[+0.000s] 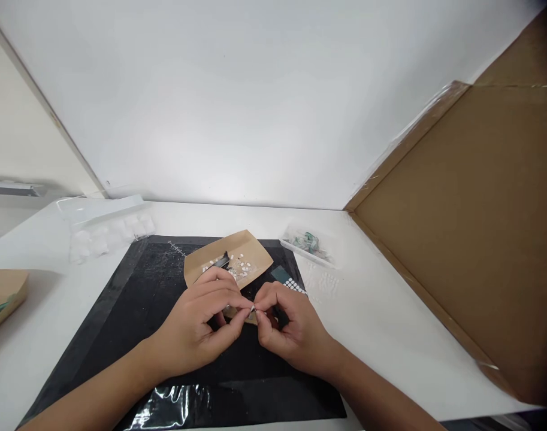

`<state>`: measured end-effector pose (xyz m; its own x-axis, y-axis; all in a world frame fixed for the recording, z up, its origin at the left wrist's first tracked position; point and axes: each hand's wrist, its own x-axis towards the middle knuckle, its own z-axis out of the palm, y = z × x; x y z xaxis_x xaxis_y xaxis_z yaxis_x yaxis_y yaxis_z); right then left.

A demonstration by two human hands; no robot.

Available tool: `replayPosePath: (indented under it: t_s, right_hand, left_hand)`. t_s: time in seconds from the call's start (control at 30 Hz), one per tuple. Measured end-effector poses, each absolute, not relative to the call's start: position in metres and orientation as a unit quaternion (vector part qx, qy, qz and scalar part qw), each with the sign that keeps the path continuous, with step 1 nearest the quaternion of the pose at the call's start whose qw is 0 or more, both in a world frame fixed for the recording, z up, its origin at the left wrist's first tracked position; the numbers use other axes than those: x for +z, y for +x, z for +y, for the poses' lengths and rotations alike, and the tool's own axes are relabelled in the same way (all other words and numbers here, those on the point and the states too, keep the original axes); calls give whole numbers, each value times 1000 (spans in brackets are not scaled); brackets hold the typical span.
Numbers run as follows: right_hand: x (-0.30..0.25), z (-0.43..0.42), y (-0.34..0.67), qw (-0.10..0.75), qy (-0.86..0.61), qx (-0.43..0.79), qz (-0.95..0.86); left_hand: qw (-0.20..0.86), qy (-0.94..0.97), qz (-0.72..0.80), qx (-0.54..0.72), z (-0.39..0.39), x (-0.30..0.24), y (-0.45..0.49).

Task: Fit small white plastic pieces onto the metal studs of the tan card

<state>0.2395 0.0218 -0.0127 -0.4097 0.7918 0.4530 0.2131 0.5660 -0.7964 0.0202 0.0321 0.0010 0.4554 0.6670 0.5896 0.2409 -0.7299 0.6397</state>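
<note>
Over the black mat (165,323), my left hand (205,317) and my right hand (289,320) meet fingertip to fingertip. Between them they pinch a tiny white piece (253,309), too small to name and mostly covered by the fingers. Just beyond the hands lies a brown paper tray (250,245) with small white bits (241,266) and a dark slim tool (221,261) in it. Something else tan shows below the fingers, largely hidden. Beside my right hand is a dark green card (281,275) with rows of white stickers (295,286).
A clear plastic box (309,245) with green and clear pieces stands at the back right. White packets in a clear plastic bag (111,233) lie back left. Another brown tray (6,293) sits at the left edge. A large cardboard panel (457,227) rises on the right.
</note>
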Motion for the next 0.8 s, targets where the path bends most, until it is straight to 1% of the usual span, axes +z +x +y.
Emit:
replayPosePath:
  t_s: [0.2,0.53,0.8]
  right_hand:
    - [-7,23,244,380,-360,300,-798]
    - [-1,21,245,368,-384,327,-781]
    - [5,18,245,343,-401,297,-795]
  left_hand:
    - [247,823,307,410,31,3,20]
    - [253,820,315,405,30,6,20]
    - [270,819,322,391,29,9,20]
